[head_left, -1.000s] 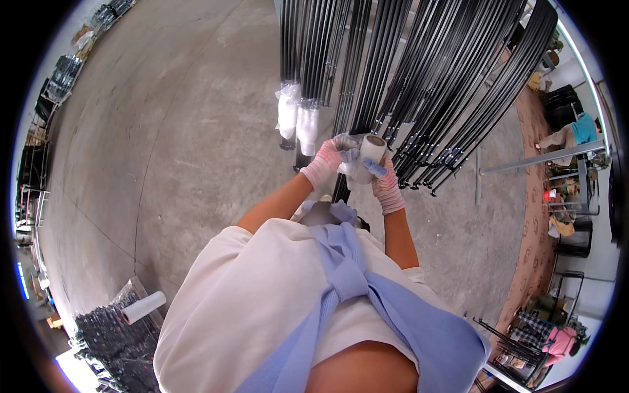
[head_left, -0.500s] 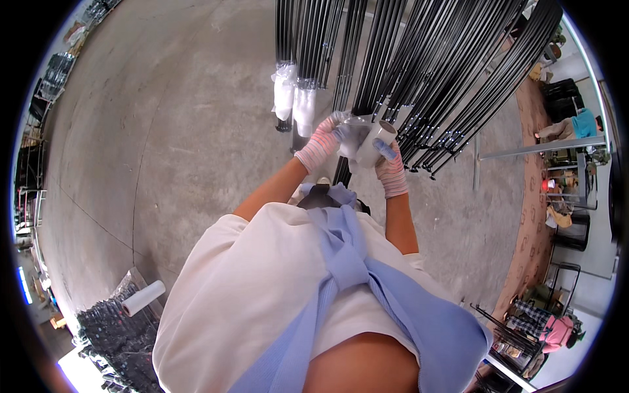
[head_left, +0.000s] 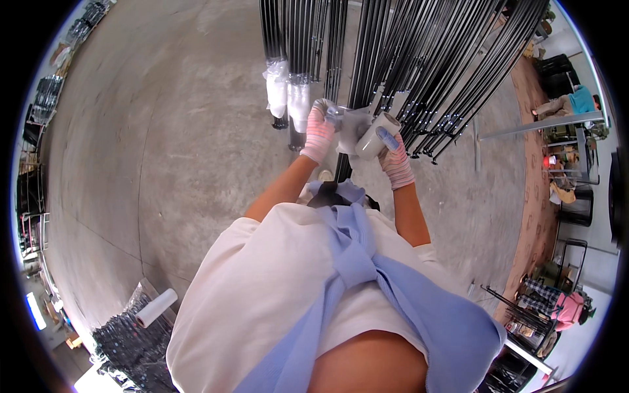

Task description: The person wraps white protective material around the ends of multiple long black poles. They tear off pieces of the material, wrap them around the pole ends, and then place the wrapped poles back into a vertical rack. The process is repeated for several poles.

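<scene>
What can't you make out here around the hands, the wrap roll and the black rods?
Head view only:
- Left hand: fingertips hidden behind the clear film.
- Right hand: palm hidden by the roll of stretch wrap it holds.
- Black rods: far ends cut off by the top edge.
- Rod end being wrapped: covered by film and gloves.
- Wrapped rod ends: contents blurred by plastic.

Floor: bare grey concrete floor [head_left: 157,144], spreading left and far.
Near left: white roll [head_left: 156,308] lying on a dark wrapped bundle [head_left: 134,344].
Far left: wrapped rod ends [head_left: 287,98], hanging.
Right: metal racks [head_left: 576,203] with clutter along the wall.
</scene>
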### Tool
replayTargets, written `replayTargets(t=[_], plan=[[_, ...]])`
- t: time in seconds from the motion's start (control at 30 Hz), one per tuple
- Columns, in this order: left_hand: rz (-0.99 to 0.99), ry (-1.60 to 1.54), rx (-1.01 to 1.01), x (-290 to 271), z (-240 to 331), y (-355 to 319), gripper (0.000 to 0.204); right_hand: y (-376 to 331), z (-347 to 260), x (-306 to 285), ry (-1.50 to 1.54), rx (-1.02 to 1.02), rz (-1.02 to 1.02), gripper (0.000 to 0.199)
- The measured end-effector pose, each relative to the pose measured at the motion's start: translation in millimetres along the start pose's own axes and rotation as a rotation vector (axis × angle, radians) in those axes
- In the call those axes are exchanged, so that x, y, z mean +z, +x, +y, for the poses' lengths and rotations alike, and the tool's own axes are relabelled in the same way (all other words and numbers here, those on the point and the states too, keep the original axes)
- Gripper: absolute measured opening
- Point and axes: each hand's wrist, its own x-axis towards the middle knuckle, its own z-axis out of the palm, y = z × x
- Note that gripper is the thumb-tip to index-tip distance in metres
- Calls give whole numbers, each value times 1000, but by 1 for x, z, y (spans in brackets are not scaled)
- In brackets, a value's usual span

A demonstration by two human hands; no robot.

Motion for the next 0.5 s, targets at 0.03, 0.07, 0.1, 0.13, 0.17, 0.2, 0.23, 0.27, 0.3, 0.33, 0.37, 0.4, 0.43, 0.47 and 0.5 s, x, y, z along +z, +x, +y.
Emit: replayTargets(t=[0.03, 0.07, 0.1, 0.13, 0.17, 0.2, 0.23, 0.27, 0.3, 0.33, 0.37, 0.4, 0.43, 0.47, 0.5], plan=[[16, 11, -7, 4, 4, 0, 9, -1, -1, 2, 7, -13, -5, 51], [46, 64, 72, 10, 7, -1, 9, -3, -2, 4, -9, -20, -17, 52], [77, 118, 153, 18, 13, -3, 9, -4, -4, 9, -24, -27, -32, 52], [108, 172, 235, 22, 16, -4, 9, -6, -6, 13, -40, -33, -46, 52], [115, 274, 289, 16, 10, 1, 8, -7, -8, 14, -70, -15, -79, 52], [120, 378, 346, 6, 0, 10, 8, -7, -11, 15, -99, 0, -115, 51], [123, 481, 402, 3, 0, 14, 7, -7, -14, 18, -127, 15, -148, 50], [90, 239, 283, -1, -1, 16, 7, -8, -17, 23, -144, 20, -149, 50], [57, -4, 163, -1, 3, 16, 7, -10, -21, 31, -161, 24, -150, 49], [23, -245, 40, 0, 4, 17, 8, -10, -23, 36, -179, 29, -151, 48], [21, -43, -32, 1, 2, 22, 10, -11, -21, 37, -167, 19, -132, 48], [18, 157, -100, 5, 3, 27, 13, -11, -21, 40, -158, 9, -115, 48], [15, 358, -167, 9, 2, 31, 16, -11, -22, 40, -148, -1, -98, 47], [28, 74, -260, 13, -2, 28, 21, -9, -22, 38, -138, 12, -87, 47], [-62, 87, -315, 14, -2, 31, 22, -6, -20, 34, -126, 22, -77, 47]])
